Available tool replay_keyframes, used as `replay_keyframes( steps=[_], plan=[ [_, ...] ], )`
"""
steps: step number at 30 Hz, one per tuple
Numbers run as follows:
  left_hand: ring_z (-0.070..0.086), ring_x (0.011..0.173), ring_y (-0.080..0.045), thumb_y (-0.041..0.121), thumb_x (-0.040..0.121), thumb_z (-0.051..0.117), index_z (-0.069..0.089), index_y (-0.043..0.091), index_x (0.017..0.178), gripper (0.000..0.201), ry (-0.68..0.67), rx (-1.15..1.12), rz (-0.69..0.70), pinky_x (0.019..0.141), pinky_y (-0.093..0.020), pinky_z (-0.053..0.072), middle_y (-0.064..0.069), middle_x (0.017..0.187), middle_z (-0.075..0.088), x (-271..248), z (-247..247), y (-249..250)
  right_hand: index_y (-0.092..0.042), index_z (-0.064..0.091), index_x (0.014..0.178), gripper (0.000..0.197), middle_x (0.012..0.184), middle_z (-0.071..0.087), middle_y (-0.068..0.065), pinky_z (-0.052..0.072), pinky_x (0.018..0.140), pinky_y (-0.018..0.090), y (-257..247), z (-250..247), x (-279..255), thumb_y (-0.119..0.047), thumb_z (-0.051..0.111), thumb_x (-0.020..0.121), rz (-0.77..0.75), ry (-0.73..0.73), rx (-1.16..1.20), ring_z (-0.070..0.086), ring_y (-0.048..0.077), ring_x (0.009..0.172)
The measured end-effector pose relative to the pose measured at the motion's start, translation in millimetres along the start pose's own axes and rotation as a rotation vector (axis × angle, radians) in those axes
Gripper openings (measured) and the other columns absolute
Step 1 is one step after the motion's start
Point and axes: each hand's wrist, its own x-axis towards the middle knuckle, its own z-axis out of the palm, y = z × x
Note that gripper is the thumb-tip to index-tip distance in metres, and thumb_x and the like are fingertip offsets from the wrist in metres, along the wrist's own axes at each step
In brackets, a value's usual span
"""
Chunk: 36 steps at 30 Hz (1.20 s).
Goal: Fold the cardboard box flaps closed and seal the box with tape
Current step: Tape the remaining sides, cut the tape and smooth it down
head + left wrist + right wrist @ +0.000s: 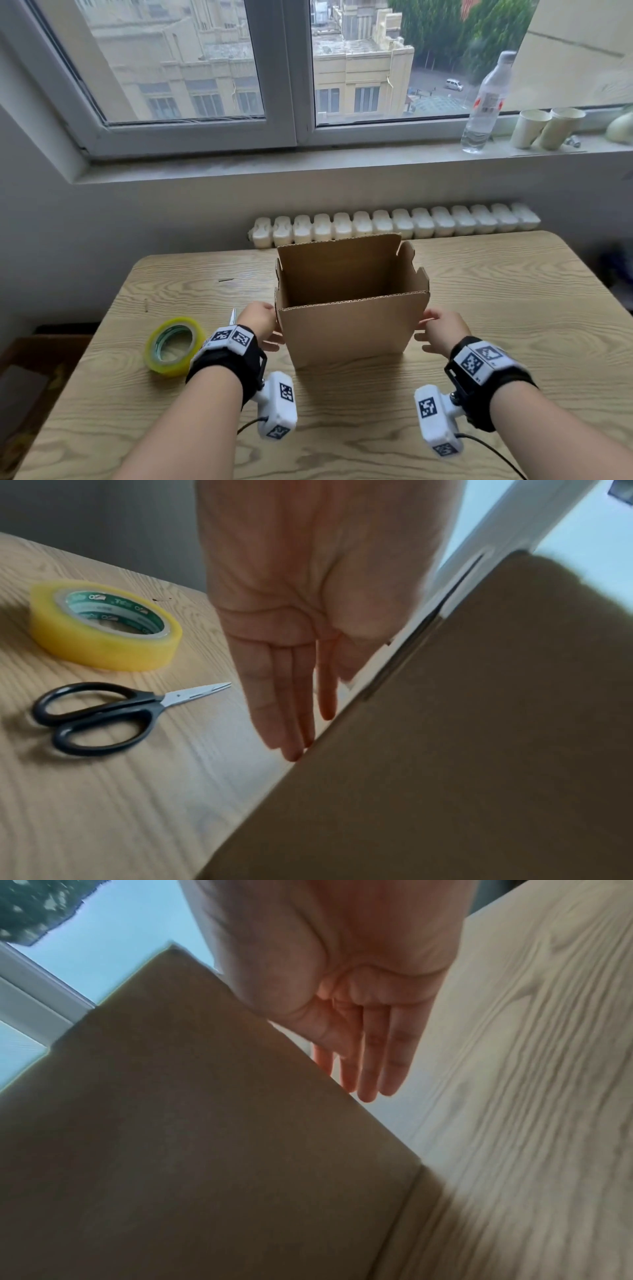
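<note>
A brown cardboard box [352, 325] stands on the wooden table [496, 308] with all its flaps upright and its top open. My left hand [262, 323] lies flat along the box's left side, its straight fingers [291, 718] next to the box [462, 737] wall. My right hand [442, 330] is at the right side, fingers [373, 1058] straight beside the box [192, 1123]. A yellow tape roll [174, 346] lies left of my left wrist, also clear in the left wrist view as the tape roll [106, 626]. Neither hand holds anything.
Black-handled scissors [113, 715] lie on the table beside the tape; only their tip [233, 317] shows in the head view. On the windowsill stand a plastic bottle [486, 99] and two paper cups [544, 128]. A white radiator [394, 224] runs behind the table.
</note>
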Motion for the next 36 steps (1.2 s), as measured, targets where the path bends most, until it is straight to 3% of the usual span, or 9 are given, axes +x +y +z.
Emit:
replay_keyframes(
  steps=[4,7,10,12,15,19,22,27,36],
  plan=[
    [0.067,0.084,-0.032,0.064,0.09,0.037,0.06,0.009,0.097,0.06,-0.028,-0.208,-0.07,0.067,-0.042,0.058,-0.015,0.093,0.067,-8,-14,32,-0.015,0.064,0.079,0.029,0.088,0.07,0.011,0.058,0.071,0.044,-27,-10,-9,-0.009,0.037,0.088,-0.042,0.112,0.194,0.067,0.028,0.087],
    [0.063,0.104,-0.036,0.077,0.076,0.048,0.056,0.013,0.111,0.073,-0.162,-0.252,-0.092,0.067,-0.042,0.058,-0.02,0.113,0.06,-18,-19,51,-0.016,0.066,0.084,0.042,0.093,0.069,0.012,0.058,0.074,0.05,-49,-13,-16,-0.049,0.038,0.083,-0.092,0.122,0.275,0.065,0.03,0.092],
    [0.061,0.106,-0.032,0.046,0.079,0.07,0.051,0.019,0.12,0.053,-0.263,-0.1,-0.08,0.075,-0.048,0.058,-0.011,0.126,0.053,-24,-14,62,-0.023,0.067,0.081,0.048,0.095,0.069,0.009,0.054,0.084,0.053,-60,-16,-16,-0.066,0.046,0.074,-0.158,0.081,0.163,0.063,0.028,0.093],
    [0.064,0.092,-0.031,0.018,0.086,0.063,0.053,0.018,0.111,0.028,-0.29,-0.05,-0.052,0.081,-0.055,0.056,-0.008,0.114,0.052,-25,-5,74,-0.023,0.067,0.077,0.031,0.09,0.067,0.006,0.055,0.083,0.051,-68,-20,-20,-0.051,0.055,0.082,-0.195,0.084,0.124,0.062,0.025,0.09],
    [0.061,0.074,-0.026,-0.006,0.091,0.041,0.046,0.018,0.117,0.036,-0.222,-0.066,0.082,0.062,-0.044,0.06,-0.008,0.093,0.049,-26,13,98,-0.022,0.068,0.088,0.019,0.088,0.064,-0.002,0.056,0.084,0.049,-79,-32,-15,-0.038,0.058,0.086,-0.203,0.118,0.142,0.062,0.023,0.09],
    [0.056,0.072,-0.019,-0.01,0.092,0.04,0.046,0.025,0.094,0.036,-0.157,-0.035,0.199,0.067,-0.039,0.057,0.001,0.086,0.049,-17,36,128,-0.019,0.07,0.096,0.022,0.087,0.066,-0.001,0.056,0.084,0.049,-90,-53,7,-0.031,0.057,0.082,-0.207,0.164,0.122,0.064,0.025,0.089],
    [0.056,0.085,-0.021,-0.013,0.09,0.036,0.044,0.025,0.107,0.043,-0.189,-0.085,0.201,0.061,-0.036,0.058,0.002,0.098,0.049,-10,57,148,-0.021,0.069,0.098,0.027,0.091,0.066,-0.002,0.054,0.087,0.049,-96,-69,27,-0.032,0.058,0.077,-0.189,0.198,0.114,0.064,0.026,0.094],
    [0.06,0.088,-0.025,-0.01,0.088,0.036,0.05,0.021,0.117,0.045,-0.204,-0.149,0.167,0.074,-0.042,0.058,-0.008,0.113,0.054,4,87,166,-0.021,0.07,0.096,0.031,0.094,0.067,0.0,0.053,0.09,0.048,-98,-92,59,-0.033,0.058,0.07,-0.172,0.23,0.139,0.064,0.027,0.099],
    [0.057,0.097,-0.029,-0.009,0.091,0.038,0.046,0.024,0.099,0.035,-0.118,-0.171,0.115,0.077,-0.04,0.055,-0.006,0.106,0.052,19,94,167,-0.024,0.066,0.078,0.006,0.084,0.069,-0.001,0.054,0.088,0.046,-99,-90,72,-0.027,0.061,0.075,-0.188,0.276,0.117,0.067,0.027,0.092]
  ],
)
